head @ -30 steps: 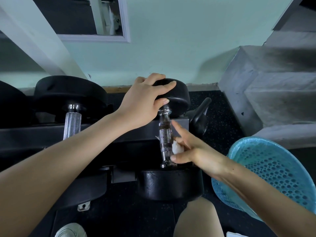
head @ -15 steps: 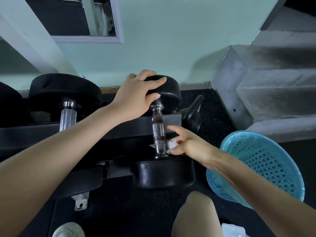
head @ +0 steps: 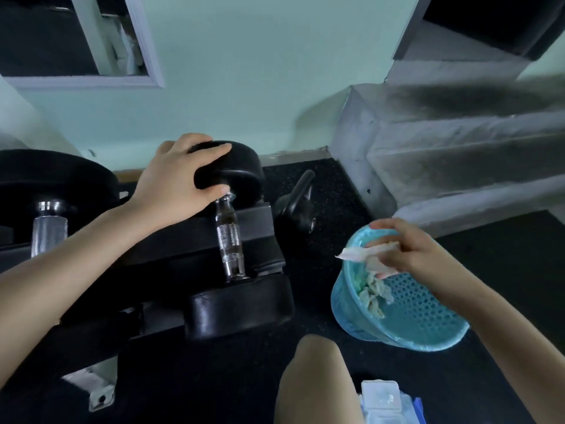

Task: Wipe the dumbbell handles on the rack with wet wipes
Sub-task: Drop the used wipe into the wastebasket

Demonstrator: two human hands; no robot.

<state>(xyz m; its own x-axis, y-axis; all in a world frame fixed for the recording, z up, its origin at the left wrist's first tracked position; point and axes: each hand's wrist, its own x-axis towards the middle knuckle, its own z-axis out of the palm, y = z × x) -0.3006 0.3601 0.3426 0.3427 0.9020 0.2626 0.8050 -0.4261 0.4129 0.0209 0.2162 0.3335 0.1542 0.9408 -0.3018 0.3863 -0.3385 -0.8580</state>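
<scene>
Two hands are in view, one on the weight and one away from it. Your left hand (head: 174,185), at centre left of the frame, grasps the far black head of the dumbbell (head: 235,175), with the fingers curled over its top and the thumb beneath, close to the collar. The dumbbell lies on the black rack (head: 256,218), running from the centre of the frame down toward the lower centre. Its knurled chrome handle (head: 229,240) is bare and nothing touches it, and its near head rests at the rack's front edge.

Your right hand (head: 419,255), at centre right, is well apart from the handle. It pinches a crumpled white wet wipe (head: 360,252) between thumb and fingers, and the loose end of the wipe points toward the rack. The hand and wipe hang over the mouth of a light blue perforated basket (head: 428,316), which stands tilted on the dark floor. Several used wipes (head: 373,296) lie against its inner wall.

A second dumbbell (head: 55,179) sits on the rack at the left edge, with its chrome handle partly showing. A black kettlebell (head: 296,212) stands on the floor between the rack and the basket. Grey concrete steps (head: 458,148) fill the upper right. A pack of wipes (head: 380,399) lies at the bottom edge, just beside your bare knee (head: 315,377).
</scene>
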